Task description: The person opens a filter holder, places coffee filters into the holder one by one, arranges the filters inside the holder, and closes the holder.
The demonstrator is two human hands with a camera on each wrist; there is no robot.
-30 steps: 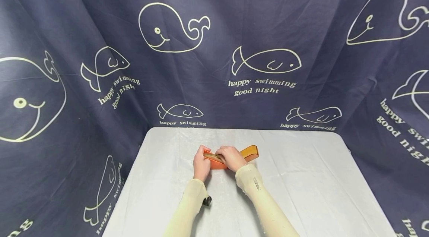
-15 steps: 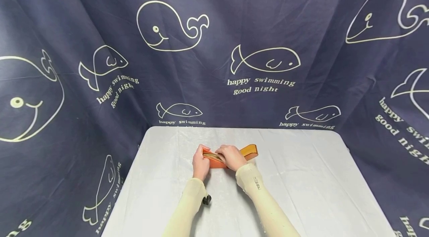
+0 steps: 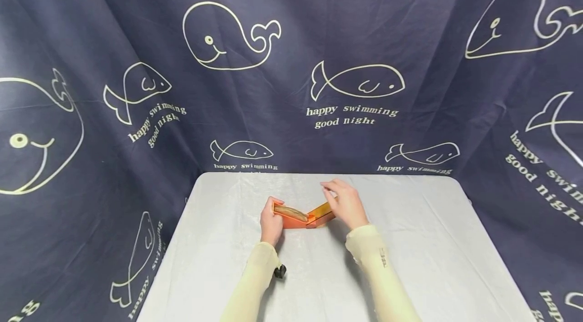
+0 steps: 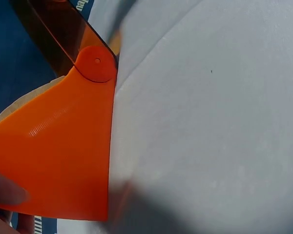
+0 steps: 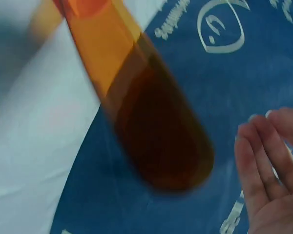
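My left hand grips the left end of an orange plastic case standing on the table. Tan sheets with a curved edge, like paper coffee filters, stick up a little inside it. A see-through amber lid is swung up to the right on a round hinge. My right hand is raised by the lid, overlapping its far end in the head view. In the right wrist view its fingers are extended, with a gap to the lid's rounded end.
A pale cloth covers the table, with a few soft creases. Dark blue curtains printed with whales, fish and words hang behind it and at both sides. A small black object sits at my left wrist.
My right hand has left the sheets in the case and moved right and up beside the lid, holding nothing. The left hand keeps its grip on the case, nearly still.
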